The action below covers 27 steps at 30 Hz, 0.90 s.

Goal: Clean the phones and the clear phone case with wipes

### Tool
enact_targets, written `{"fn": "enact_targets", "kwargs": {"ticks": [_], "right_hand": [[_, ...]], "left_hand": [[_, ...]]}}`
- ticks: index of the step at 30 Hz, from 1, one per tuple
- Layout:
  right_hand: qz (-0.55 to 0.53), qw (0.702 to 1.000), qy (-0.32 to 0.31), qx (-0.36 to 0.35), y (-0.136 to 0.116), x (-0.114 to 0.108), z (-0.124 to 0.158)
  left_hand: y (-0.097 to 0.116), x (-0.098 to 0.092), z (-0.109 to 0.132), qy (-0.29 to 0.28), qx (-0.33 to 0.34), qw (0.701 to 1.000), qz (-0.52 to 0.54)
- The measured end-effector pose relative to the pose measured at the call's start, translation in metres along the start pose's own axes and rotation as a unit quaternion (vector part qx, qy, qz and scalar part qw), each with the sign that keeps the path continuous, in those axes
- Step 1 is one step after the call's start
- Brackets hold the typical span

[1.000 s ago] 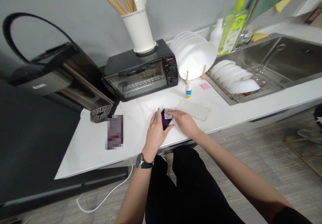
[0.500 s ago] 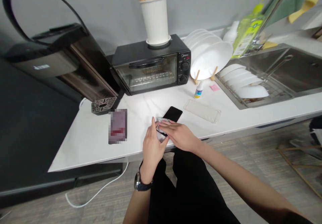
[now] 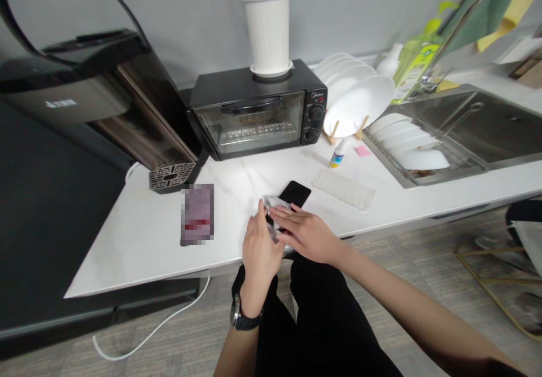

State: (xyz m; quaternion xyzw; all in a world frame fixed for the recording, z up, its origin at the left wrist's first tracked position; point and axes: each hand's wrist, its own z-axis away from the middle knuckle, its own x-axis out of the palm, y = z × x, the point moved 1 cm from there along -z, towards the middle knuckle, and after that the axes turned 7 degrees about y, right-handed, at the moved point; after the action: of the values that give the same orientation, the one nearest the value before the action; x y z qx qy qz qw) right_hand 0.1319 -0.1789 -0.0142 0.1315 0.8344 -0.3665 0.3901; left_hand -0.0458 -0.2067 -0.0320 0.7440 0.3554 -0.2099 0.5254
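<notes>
A black phone [image 3: 296, 193] lies on the white counter [image 3: 237, 191], its lower part covered by my hands. My right hand [image 3: 307, 233] presses a crumpled whitish cloth or tissue [image 3: 277, 202] onto the phone, fingers together over it. Beside it, my left hand [image 3: 260, 247] is at the phone's near left edge, thumb and fingers spread around it. To the right lie a clear phone case [image 3: 344, 189], a small white bottle [image 3: 337, 154] with a blue and yellow label, and a pink slip [image 3: 362, 150]. A pixelated purple item [image 3: 198, 213] lies to the left.
Behind stands a black toaster oven [image 3: 258, 120] with a white utensil holder [image 3: 268, 35] on top. A tall dark machine [image 3: 139, 112] is at the left. White plates [image 3: 358, 103], a green soap bottle [image 3: 417, 64] and a sink [image 3: 486, 123] are at the right.
The view has shifted slightly. My right hand has moved a little toward the phone's near end with the cloth, and my left hand stays beside the phone.
</notes>
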Motion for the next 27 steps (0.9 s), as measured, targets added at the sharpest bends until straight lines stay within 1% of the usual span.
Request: {"fn": "enact_targets", "kwargs": {"ticks": [2, 4, 5, 7, 8, 10, 12, 13, 14, 16, 18, 20, 21, 23, 25, 27], "right_hand": [[0.012, 1.0, -0.001, 0.016, 0.008, -0.012, 0.016], [0.053, 0.997, 0.017, 0.051, 0.025, -0.025, 0.022], [0.074, 0.995, 0.032, 0.067, 0.033, -0.028, 0.02], [0.088, 0.992, 0.052, 0.08, 0.039, -0.026, 0.01], [0.08, 0.993, 0.052, 0.074, 0.036, -0.021, 0.003], [0.041, 0.998, 0.034, 0.042, 0.022, -0.009, -0.004], [-0.006, 1.0, 0.009, 0.002, 0.007, -0.002, 0.0], [-0.023, 1.0, 0.002, -0.01, 0.004, -0.002, 0.005], [-0.029, 1.0, 0.0, -0.012, 0.004, -0.006, 0.01], [-0.008, 1.0, 0.011, 0.015, 0.014, -0.015, 0.016], [0.037, 0.997, 0.03, 0.055, 0.029, -0.021, 0.01], [0.06, 0.995, 0.038, 0.068, 0.033, -0.017, -0.003], [0.057, 0.996, 0.033, 0.06, 0.03, -0.011, -0.009], [0.037, 0.999, 0.015, 0.029, 0.014, 0.0, -0.014], [0.01, 1.0, -0.007, 0.004, 0.0, 0.003, -0.005], [0.002, 1.0, -0.021, 0.002, -0.002, -0.005, 0.01]], "left_hand": [[0.002, -0.001, 0.0, 0.005, 0.009, 1.0, 0.008], [0.004, -0.002, -0.002, 0.008, 0.019, 1.0, 0.014], [0.004, -0.002, -0.003, 0.008, 0.021, 1.0, 0.012], [0.003, -0.002, -0.003, 0.007, 0.021, 1.0, 0.002], [0.002, -0.002, -0.003, 0.006, 0.021, 1.0, -0.003], [0.0, -0.001, -0.002, 0.001, 0.022, 1.0, -0.011], [-0.002, 0.0, -0.001, -0.002, 0.022, 1.0, -0.017], [-0.002, 0.0, 0.0, -0.003, 0.02, 1.0, -0.02], [-0.002, 0.0, 0.0, -0.002, 0.019, 1.0, -0.02], [0.0, 0.0, -0.001, 0.002, 0.018, 1.0, -0.016], [0.003, -0.001, -0.002, 0.005, 0.018, 1.0, -0.01], [0.004, -0.001, -0.002, 0.001, 0.017, 1.0, -0.01], [0.005, -0.001, -0.002, -0.003, 0.014, 1.0, -0.013], [0.005, -0.002, -0.001, -0.011, 0.003, 1.0, -0.025], [0.005, -0.003, 0.0, -0.016, -0.006, 0.999, -0.034], [0.006, -0.003, 0.0, -0.014, -0.001, 0.999, -0.034]]}}
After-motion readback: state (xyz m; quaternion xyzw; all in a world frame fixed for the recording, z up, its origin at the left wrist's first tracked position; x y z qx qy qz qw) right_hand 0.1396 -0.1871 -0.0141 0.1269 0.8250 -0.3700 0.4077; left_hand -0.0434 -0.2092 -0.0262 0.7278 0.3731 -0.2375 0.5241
